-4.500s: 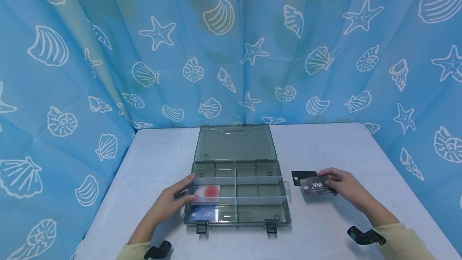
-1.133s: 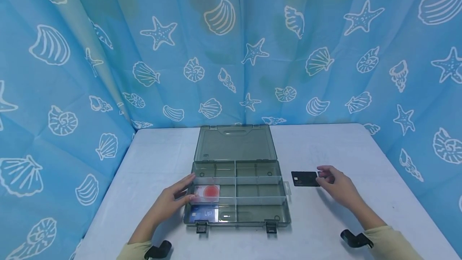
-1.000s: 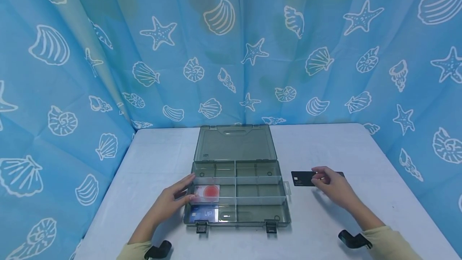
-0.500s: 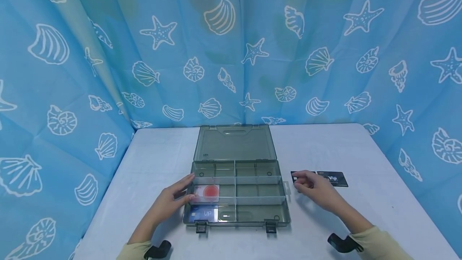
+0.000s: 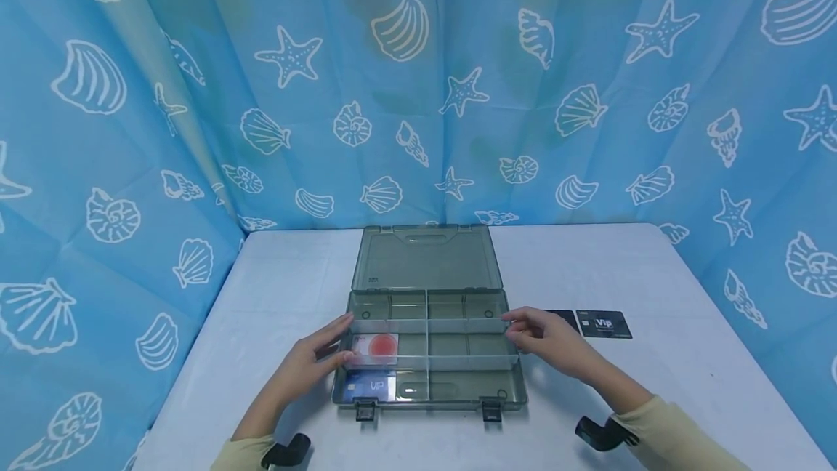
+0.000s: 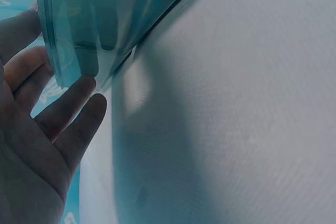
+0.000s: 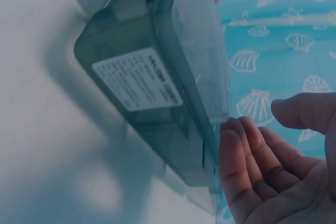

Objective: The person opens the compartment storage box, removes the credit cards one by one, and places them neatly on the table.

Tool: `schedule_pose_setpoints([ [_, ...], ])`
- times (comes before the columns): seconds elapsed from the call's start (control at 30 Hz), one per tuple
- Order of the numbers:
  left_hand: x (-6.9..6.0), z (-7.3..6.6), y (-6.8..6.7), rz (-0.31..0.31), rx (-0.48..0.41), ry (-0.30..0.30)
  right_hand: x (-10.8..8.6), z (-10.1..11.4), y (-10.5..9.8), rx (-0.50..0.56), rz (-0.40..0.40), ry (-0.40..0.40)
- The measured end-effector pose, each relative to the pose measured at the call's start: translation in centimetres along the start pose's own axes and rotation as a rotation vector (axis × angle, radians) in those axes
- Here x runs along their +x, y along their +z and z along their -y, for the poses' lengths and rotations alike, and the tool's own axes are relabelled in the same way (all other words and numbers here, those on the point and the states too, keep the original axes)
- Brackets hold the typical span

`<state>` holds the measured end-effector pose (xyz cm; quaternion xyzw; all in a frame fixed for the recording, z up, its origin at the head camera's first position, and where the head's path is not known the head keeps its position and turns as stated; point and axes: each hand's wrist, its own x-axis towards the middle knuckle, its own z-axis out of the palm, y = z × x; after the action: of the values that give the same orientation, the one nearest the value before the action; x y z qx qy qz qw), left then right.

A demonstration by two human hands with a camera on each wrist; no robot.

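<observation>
A grey see-through compartment box [image 5: 467, 386] lies with its lid [image 5: 425, 260] swung back. My left hand [image 5: 304, 369] rests on the box's left side, fingers spread; the left wrist view shows fingertips against the wall. My right hand [image 5: 552, 340] is at the box's right rim, thumb apart from the fingers and nothing between them; whether its fingertips touch the rim I cannot tell. A white card with a red circle [image 5: 382, 346] lies in the middle left compartment, a blue VIP card [image 5: 373, 386] in the front left one.
On the white table [image 5: 654, 398] right of the box lie a black Vip card [image 5: 604, 324] and another black card [image 5: 567, 318], partly hidden by my right hand. A shell-patterned blue curtain [image 5: 418, 93] hangs behind. Two latches [image 5: 492, 411] stick out at the box's front.
The Vip card that my right hand held is down on the table beside the other black card. That hand has then moved left to the box's right rim. The left hand stays put.
</observation>
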<state>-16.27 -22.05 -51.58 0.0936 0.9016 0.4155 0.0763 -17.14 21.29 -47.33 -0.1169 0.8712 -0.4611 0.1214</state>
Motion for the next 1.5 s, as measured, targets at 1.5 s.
schedule_pose_setpoints([
  [1.5,0.0,0.0,0.1,-0.007,-0.014,0.005,5.1,5.7,6.8,-0.049,0.242,-0.247],
])
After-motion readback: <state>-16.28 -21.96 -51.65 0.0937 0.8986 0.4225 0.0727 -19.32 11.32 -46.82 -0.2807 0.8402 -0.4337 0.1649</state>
